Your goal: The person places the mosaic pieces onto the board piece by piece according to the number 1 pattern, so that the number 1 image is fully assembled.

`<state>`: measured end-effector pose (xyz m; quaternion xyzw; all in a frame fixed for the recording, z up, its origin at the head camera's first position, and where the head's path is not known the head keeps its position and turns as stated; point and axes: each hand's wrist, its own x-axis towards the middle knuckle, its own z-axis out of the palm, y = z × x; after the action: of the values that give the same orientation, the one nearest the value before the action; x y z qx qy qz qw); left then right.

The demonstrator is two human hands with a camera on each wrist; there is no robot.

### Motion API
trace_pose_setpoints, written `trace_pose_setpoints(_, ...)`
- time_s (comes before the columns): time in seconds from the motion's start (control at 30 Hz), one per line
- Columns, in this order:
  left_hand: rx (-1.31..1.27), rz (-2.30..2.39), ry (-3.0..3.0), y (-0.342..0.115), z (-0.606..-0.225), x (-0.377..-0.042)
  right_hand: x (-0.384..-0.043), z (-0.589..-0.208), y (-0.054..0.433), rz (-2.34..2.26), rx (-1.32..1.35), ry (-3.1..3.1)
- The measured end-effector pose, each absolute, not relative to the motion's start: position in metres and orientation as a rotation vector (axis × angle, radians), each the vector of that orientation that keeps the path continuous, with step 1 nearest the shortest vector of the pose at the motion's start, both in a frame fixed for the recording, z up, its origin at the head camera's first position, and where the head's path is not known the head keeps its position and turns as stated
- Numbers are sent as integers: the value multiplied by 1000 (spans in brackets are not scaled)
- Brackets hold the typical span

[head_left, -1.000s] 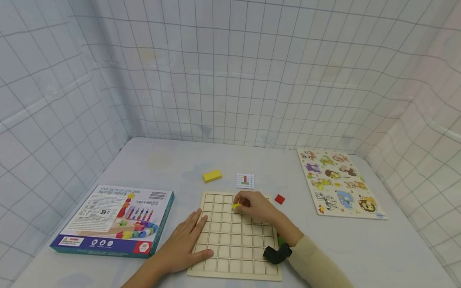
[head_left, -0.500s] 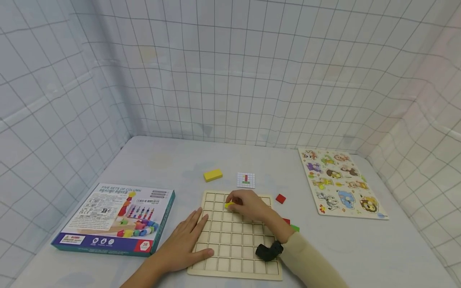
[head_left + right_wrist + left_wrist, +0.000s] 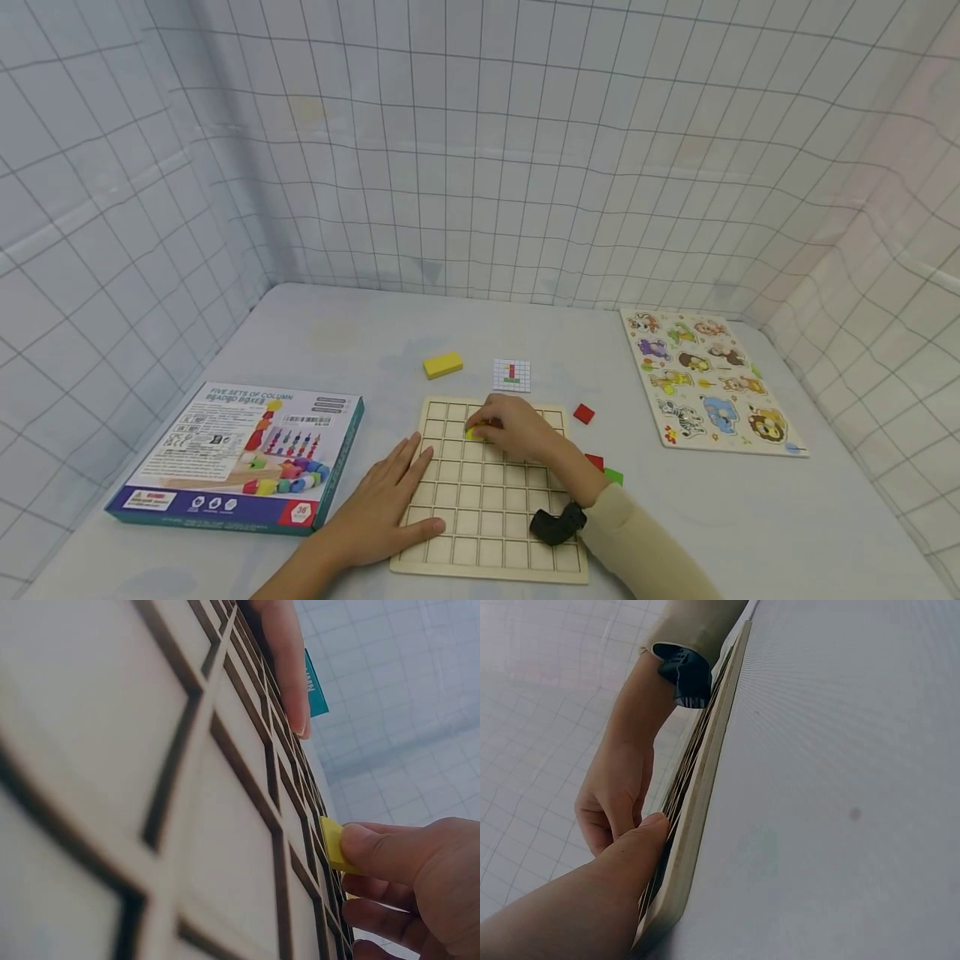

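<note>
A light wooden grid board (image 3: 480, 525) with square recesses lies in front of the person. My left hand (image 3: 378, 508) rests with fairly straight fingers on its left edge, thumb over the near-left cells. Near the board's far side, my right hand (image 3: 513, 427) pinches a small yellow square tile (image 3: 335, 846) between thumb and fingers, right at the grid. In the right wrist view the tile stands tilted with its edge at the ribs. The head view shows only a sliver of it, as the fingers hide the rest.
Beyond the board are a yellow block (image 3: 443, 365) and a small pattern card (image 3: 512, 376). A red tile (image 3: 583, 413), another red piece (image 3: 595, 462) and a green piece (image 3: 613, 476) lie along its right side. A boxed bead set (image 3: 240, 458) is left; an animal puzzle (image 3: 708, 383) is right.
My right hand has moved left across the far rows with the yellow tile, then dipped slightly. The red and green pieces by the right forearm have come into view. My left hand stays put.
</note>
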<state>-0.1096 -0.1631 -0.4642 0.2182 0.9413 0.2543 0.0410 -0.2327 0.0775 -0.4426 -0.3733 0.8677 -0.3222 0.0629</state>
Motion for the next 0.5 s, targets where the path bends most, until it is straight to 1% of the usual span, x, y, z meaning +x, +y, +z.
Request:
trace_pose_setpoints(0.17, 671, 772, 2881, -163, -464, -110, -233, -443, 79, -951, -1194, 2655)
trace_pose_setpoints(0.5, 675, 781, 2875, -163, -463, -109, -230, -443, 82, -984, -1111, 2632)
